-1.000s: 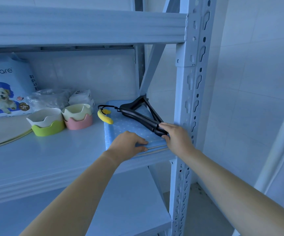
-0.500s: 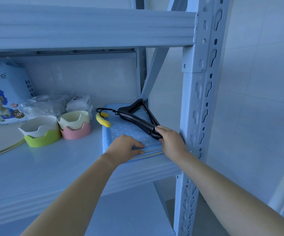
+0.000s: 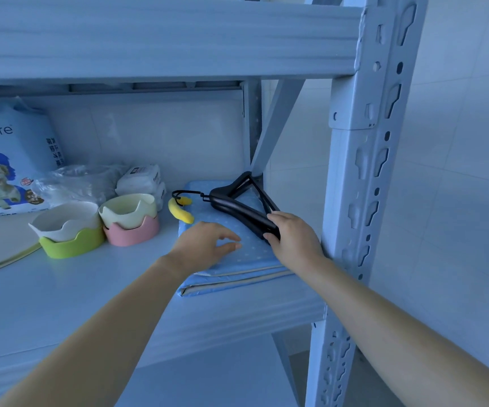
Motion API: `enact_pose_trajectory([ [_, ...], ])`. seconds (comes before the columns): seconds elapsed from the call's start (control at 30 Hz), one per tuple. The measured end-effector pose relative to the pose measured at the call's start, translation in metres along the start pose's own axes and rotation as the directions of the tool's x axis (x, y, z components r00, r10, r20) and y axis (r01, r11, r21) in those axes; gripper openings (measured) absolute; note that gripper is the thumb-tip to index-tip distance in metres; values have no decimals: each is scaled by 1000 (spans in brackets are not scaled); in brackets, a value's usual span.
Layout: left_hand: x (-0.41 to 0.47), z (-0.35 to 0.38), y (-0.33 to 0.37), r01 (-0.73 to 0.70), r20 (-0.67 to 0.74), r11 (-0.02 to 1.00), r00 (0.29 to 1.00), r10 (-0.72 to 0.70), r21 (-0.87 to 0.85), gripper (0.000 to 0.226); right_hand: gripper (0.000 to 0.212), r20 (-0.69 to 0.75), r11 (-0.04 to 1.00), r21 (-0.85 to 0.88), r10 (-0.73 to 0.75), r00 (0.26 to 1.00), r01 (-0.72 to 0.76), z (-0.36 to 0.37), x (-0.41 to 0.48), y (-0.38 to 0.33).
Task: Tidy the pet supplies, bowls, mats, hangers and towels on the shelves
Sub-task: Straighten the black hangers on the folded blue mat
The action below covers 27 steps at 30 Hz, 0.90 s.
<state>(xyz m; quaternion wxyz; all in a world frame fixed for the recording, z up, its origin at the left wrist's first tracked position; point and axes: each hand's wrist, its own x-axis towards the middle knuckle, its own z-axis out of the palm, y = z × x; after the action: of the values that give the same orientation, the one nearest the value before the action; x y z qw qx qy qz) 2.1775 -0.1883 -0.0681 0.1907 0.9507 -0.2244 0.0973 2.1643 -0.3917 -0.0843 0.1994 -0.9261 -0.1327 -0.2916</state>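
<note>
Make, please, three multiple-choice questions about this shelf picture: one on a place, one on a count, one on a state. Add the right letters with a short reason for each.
1. Where do the black hangers lie?
A. on the folded blue mat
B. on the floor
C. in a drawer

2. How many bowls are there?
A. one
B. two
C. four

3. What does the right hand do?
A. hangs free
B. presses a bowl
C. grips the hangers

Answers:
1 A, the hangers rest on top of the mat.
2 B, there is a green-based bowl and a pink-based bowl, side by side.
3 C, its fingers curl round the near end of the hangers.
</note>
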Motion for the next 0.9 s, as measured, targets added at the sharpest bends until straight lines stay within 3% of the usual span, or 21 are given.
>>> enact_pose_trajectory([
  [0.23, 22, 2, -13, -30, -59, 996, 998, 35, 82, 27, 34, 85, 988, -126, 99, 992, -87, 17, 20, 3],
  [0.4, 53, 4, -21, -127, -50, 981, 989, 136, 147, 40, 34, 63, 985, -164, 66, 996, -55, 23, 24, 0],
  [0.53, 83, 6, -25, -227, 32, 966, 974, 225, 122, 56, 44, 70, 990, -131, 62, 996, -53, 21, 31, -3],
  [0.63, 102, 10, -29, -296, 162, 944, 949, 272, 147, 61, 38, 73, 992, -105, 79, 994, -71, 21, 33, 0],
  [0.8, 127, 9, -26, -438, 249, 875, 888, 385, 206, 49, 28, 66, 991, -102, 92, 994, -85, 25, 33, 3],
  [0.9, 135, 5, -28, -462, 288, 869, 869, 402, 178, 28, 31, 59, 991, -97, 101, 993, -95, 28, 34, 3],
])
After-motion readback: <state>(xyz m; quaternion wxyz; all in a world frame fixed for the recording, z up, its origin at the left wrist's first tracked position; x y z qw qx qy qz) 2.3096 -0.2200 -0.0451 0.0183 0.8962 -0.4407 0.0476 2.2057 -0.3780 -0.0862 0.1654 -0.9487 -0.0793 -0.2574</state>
